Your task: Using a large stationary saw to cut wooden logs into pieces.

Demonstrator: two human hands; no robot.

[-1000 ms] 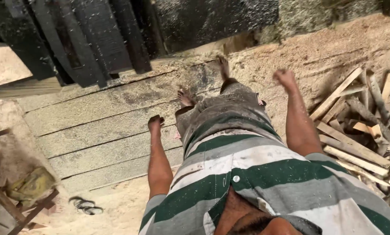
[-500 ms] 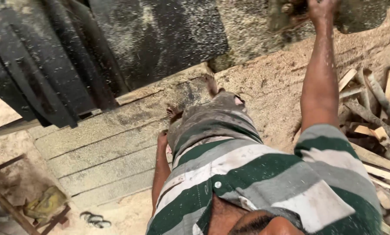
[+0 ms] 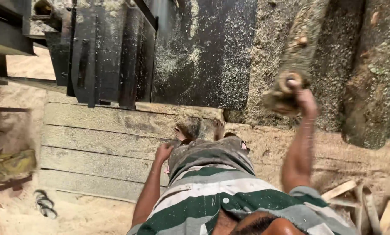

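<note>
Shirt: a green and white striped shirt fills the bottom of the view, nearest the camera.
Offcuts: pale wood offcuts lie on the sawdust at the lower right.
Left hand: the left hand hangs low beside the hip, fingers loosely curled, holding nothing, above the plank floor.
Feet: two bare feet stand at the far edge of the planks, dusted with sawdust.
Sandals: a pair of sandals lies on the sawdust at the lower left.
Right hand: the right hand is raised, well apart from the left, fingers closed on the near end of a log.
Log: the rough, sawdust-coated log runs up and away from the hand, beside a larger trunk on the right.
Machine: a dark metal machine frame, speckled with sawdust, stands beyond the planks at upper left.
</note>
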